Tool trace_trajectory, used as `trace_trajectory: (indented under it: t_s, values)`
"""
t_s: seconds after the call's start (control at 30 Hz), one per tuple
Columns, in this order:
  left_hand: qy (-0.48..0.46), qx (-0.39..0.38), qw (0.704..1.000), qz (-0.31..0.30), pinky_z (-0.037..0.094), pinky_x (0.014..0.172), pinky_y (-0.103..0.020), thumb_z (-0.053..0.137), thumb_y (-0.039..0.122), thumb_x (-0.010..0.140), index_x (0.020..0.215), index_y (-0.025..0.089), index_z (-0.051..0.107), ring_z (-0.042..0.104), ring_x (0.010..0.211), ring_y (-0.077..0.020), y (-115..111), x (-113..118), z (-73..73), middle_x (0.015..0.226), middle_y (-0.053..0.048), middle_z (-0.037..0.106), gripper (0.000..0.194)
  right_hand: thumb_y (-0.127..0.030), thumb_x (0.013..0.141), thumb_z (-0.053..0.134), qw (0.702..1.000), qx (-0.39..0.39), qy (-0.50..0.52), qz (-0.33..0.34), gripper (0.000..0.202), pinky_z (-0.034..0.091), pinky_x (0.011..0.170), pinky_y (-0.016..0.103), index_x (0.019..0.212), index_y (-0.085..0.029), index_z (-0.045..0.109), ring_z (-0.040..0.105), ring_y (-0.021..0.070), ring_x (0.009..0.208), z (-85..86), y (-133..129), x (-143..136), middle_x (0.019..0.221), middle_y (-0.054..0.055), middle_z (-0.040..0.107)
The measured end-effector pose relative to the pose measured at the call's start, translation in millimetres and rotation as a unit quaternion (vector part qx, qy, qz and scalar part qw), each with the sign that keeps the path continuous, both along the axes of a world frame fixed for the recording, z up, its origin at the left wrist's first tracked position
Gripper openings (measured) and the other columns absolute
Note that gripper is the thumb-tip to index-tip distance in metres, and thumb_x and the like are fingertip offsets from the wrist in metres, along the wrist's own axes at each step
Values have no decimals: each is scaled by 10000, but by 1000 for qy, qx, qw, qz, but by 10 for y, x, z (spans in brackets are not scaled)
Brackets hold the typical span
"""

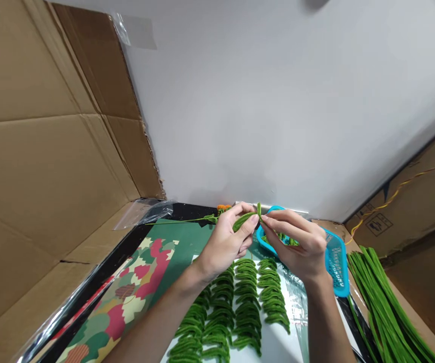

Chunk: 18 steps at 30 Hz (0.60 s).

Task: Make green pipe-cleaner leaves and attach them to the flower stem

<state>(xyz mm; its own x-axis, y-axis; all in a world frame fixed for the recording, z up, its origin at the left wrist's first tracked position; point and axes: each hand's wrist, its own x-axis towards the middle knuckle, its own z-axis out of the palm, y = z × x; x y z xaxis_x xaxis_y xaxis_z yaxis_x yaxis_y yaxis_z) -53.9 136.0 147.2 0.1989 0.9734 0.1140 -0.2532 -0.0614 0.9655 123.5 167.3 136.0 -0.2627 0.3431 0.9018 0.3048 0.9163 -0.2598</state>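
Between both hands is a bent green fuzzy stem piece [243, 221], with a short end standing upright at the fingertips. My left hand [229, 236] is closed round it, thumb against forefinger. My right hand [299, 239] pinches the piece where it crosses, its fingertips touching those of my left hand. Below the hands, rows of curved green fuzzy pieces [247, 312] lie on a white sheet [278, 343]. A blue basket [337, 267] with green pieces in it stands behind and beside my right hand, partly hidden by it.
Long green fuzzy stems [387, 307] lie at the right. Patterned paper [126, 297] and a green mat [181, 239] are at the left. Orange items [223, 207] stand by the wall. Cardboard [43, 151] rises at the left, and a plastic bag [142, 212] lies near it.
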Motion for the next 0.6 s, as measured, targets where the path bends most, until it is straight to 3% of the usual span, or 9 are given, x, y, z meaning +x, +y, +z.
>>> trace_trajectory:
  t_s: [0.2,0.4,0.6]
  values:
    - [9,31,999,33,227,371,-131,738,492,956,993,218,571,294,446,-24,5,-13,-13,666,97,385,322,-43,922,743,1000,5,-16,-11,247,614,699,286,1075,-233,778,746,150,816,-7,-14,-13,990,39,790]
    - [6,37,999,17,248,379,-141,787,459,922,957,192,602,325,452,-31,-11,-57,26,626,87,409,326,-75,971,679,995,-93,-40,16,615,612,720,292,1519,-331,569,733,152,933,24,-42,22,1253,48,742]
    - [13,32,999,7,229,376,-135,752,468,951,964,208,556,265,429,-19,-35,-61,45,620,108,346,326,-130,1017,636,991,-88,-98,-16,409,598,780,320,1384,-303,692,725,176,1020,42,-29,74,1264,62,721]
